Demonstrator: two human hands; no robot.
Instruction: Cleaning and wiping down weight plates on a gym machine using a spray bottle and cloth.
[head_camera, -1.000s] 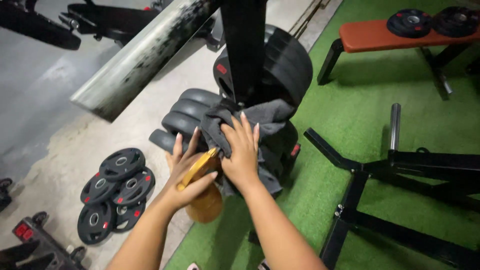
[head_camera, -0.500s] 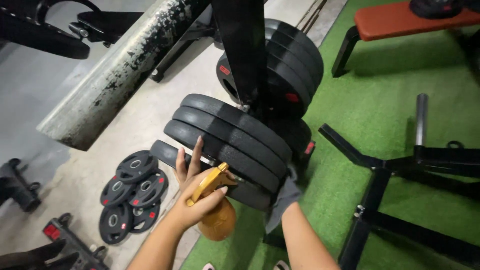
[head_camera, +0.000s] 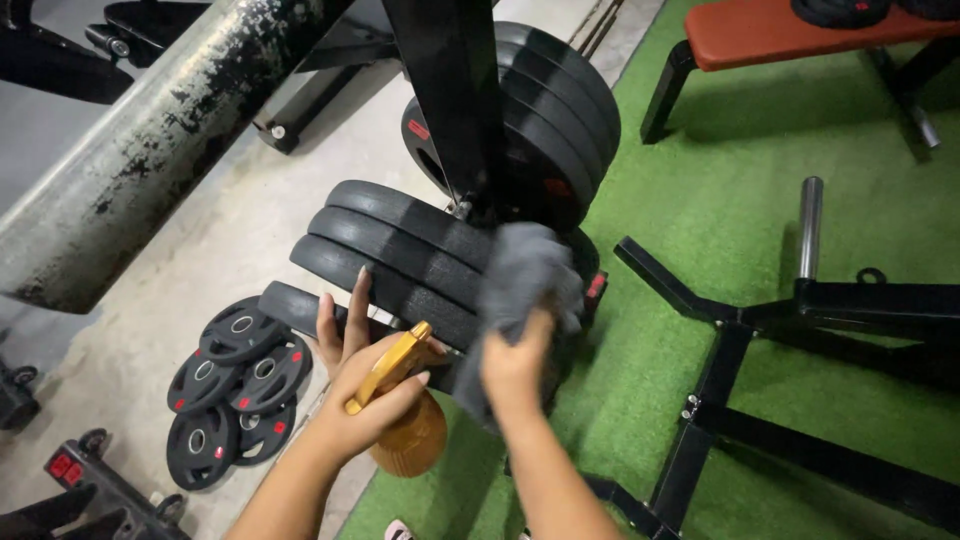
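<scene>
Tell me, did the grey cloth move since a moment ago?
Yes. The grey cloth, in the right hand, came from low behind the black weight plates up onto their right edge, beside the black upright post.

Grey concrete floor (head_camera: 230, 230) beside green turf (head_camera: 740, 190), red bench (head_camera: 790, 30) beyond

Small red rectangular labels (head_camera: 417, 130) sit on the racked black weight plates (head_camera: 560, 110); red label patches (head_camera: 275, 372) also mark the small plates on the floor
</scene>
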